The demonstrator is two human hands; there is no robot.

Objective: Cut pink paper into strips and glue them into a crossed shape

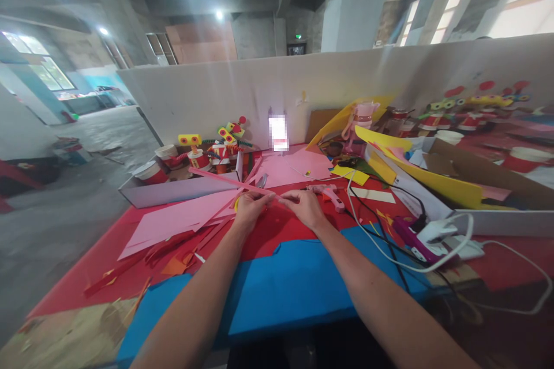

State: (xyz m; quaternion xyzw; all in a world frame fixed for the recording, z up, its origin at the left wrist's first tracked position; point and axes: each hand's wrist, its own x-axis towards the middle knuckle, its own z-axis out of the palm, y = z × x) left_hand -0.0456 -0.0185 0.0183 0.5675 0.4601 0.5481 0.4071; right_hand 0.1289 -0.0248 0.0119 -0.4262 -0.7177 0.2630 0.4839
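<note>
My left hand [252, 206] is closed in a pinch on a long pink paper strip [220, 180], which stretches from the fingers toward the upper left. Close beside it, my right hand [304, 207] pinches the near end of the same strip, fingertips almost meeting the left ones. Just right of the right hand lies a pink glue gun [332, 197] on the red table covering. Behind the left hand are what look like scissors [262, 180], partly hidden. Pink paper sheets [173, 219] and more cut strips lie to the left.
Paper-cup robot figures [221, 150] stand by a white box [186, 189] at the back left. To the right are a purple power strip [415, 239], tangled cables and a carton [497, 220] with yellow sheets. Blue sheet [294, 282] covers the front; a white partition [208, 92] stands behind.
</note>
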